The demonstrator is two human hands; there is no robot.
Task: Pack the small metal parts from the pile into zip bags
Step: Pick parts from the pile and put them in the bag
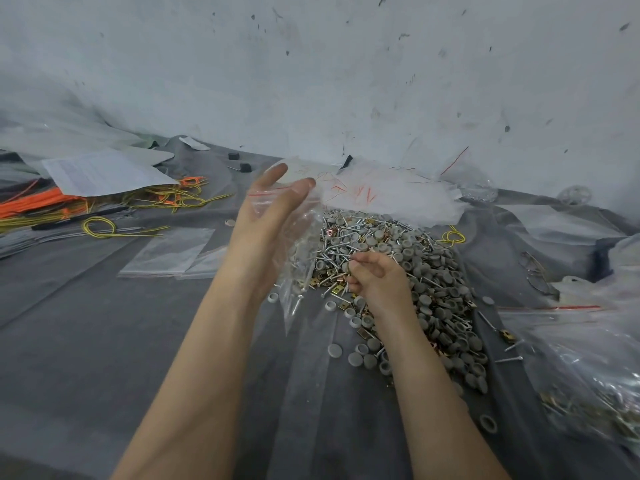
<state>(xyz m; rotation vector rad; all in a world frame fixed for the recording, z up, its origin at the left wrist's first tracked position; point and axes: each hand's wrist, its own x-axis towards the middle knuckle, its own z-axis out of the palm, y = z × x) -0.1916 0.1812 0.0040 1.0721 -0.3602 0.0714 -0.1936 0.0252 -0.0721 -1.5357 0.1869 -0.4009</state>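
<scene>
Wires [104,225], orange and yellow, lie well left of the left grip, with empty bags [169,251] flat on the counter [86,341] between. Left hand [266,216] raised, fingers nearly straight; its grip pinches the top of a zip bag [298,258] between thumb and fingers. Bag hangs below the grip, screws inside. Pile [433,271] of screws, grey caps and brass clips lies just right of that grip. Right hand [377,282] rests on the pile, fingers curled, tips drawn together; whether this grip holds a part cannot be told. Filled bags [588,375] lie well right of it.
</scene>
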